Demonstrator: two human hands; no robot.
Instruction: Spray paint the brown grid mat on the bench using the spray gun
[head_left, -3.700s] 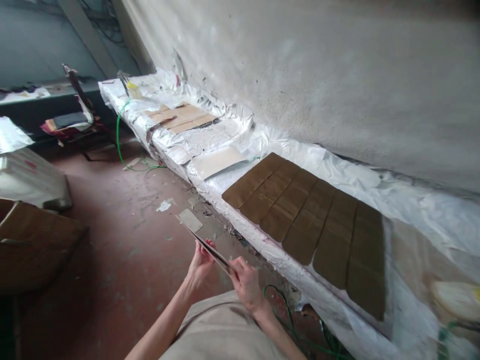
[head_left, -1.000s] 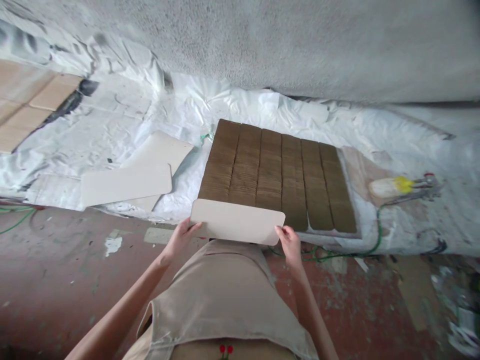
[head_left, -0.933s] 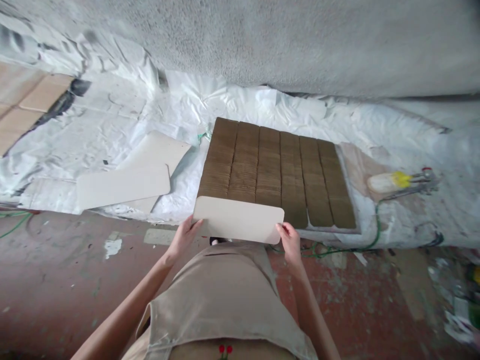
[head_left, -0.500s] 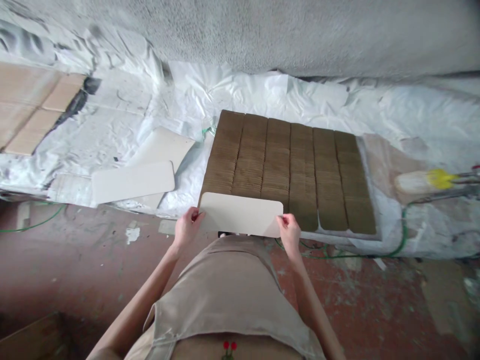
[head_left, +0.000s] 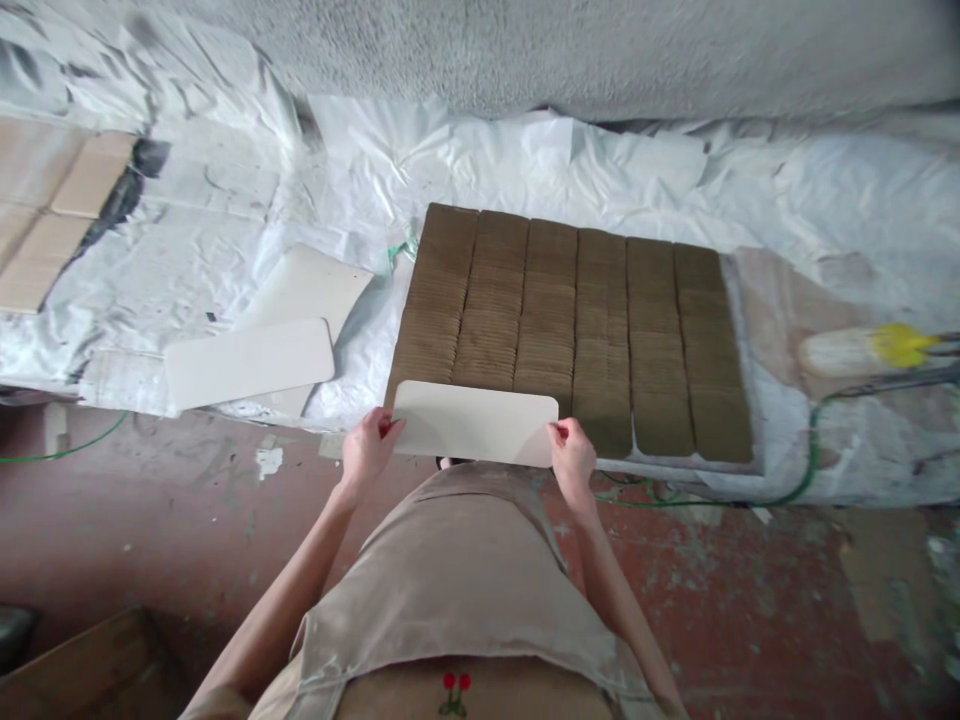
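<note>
rough grey wall (head_left: pixel 525 55), draped tabletop (head_left: pixel 214 220), pale board (head_left: pixel 476 425) at the near edge

wrinkled white sheeting (head_left: pixel 630 175) is covering the tabletop. left hand (head_left: pixel 369 445) is pinching one short end of the pale board, right hand (head_left: pixel 574 455) is pinching the other. board is hiding part of the near edge of the brown strips (head_left: pixel 551 300); cannot tell whether it is touching them.

risk, as judged: a loosening pinch could be tipping the board; a careless dip could be knocking the strips askew, or smearing them if damp.

board is looking thin, smooth, round-cornered. strips are lying in six columns, finely ridged where edges are overlapping. to the left, a loose board (head_left: pixel 247 360) is resting partly over a bent pale sheet (head_left: pixel 315 290).
</note>
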